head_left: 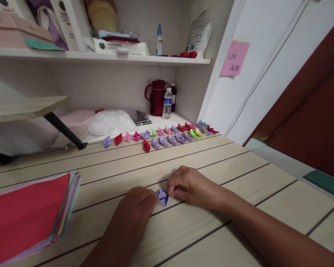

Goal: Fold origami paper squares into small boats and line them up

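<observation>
A small folded purple paper piece (162,197) rests on the wooden table (239,174), pinched from both sides. My left hand (137,205) grips its left end with curled fingers. My right hand (187,185) holds its right end, fingers pressed together. Beyond them, several finished folded paper boats (167,135) in purple, red, pink and green stand in two rows near the table's far edge. A stack of coloured paper sheets (28,215), red on top, lies at the near left.
A red jug (156,97) and a water bottle (167,103) stand on the white shelf behind the table. A white plastic bag (111,122) and pink container (76,120) lie there too. A pink sticky note (235,58) hangs on the white door at right.
</observation>
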`<state>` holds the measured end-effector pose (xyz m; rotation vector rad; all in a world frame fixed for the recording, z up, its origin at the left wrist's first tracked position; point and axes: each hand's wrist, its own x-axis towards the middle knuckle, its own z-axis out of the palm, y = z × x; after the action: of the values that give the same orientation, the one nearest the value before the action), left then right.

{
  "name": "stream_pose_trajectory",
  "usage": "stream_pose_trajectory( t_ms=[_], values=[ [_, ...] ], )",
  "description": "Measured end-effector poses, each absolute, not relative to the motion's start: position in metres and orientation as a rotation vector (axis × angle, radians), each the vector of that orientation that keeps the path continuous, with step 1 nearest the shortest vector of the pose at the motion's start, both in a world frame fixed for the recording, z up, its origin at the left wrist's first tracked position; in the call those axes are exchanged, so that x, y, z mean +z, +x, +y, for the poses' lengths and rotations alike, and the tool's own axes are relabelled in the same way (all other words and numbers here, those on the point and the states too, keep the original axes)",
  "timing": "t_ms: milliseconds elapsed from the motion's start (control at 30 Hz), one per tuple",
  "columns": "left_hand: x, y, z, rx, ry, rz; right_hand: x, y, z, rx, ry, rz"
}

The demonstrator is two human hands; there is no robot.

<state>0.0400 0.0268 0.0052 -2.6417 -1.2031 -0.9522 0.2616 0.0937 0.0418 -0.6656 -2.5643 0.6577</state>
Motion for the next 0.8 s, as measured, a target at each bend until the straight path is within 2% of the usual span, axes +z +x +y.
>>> stream_pose_trajectory(
  t_ms=[800],
  values=[
    [0.004,0.040,0.023,-0.766,-2.674,-1.213,0.042,0.255,0.085,0.672,-0.695,-2.483]
  ],
)
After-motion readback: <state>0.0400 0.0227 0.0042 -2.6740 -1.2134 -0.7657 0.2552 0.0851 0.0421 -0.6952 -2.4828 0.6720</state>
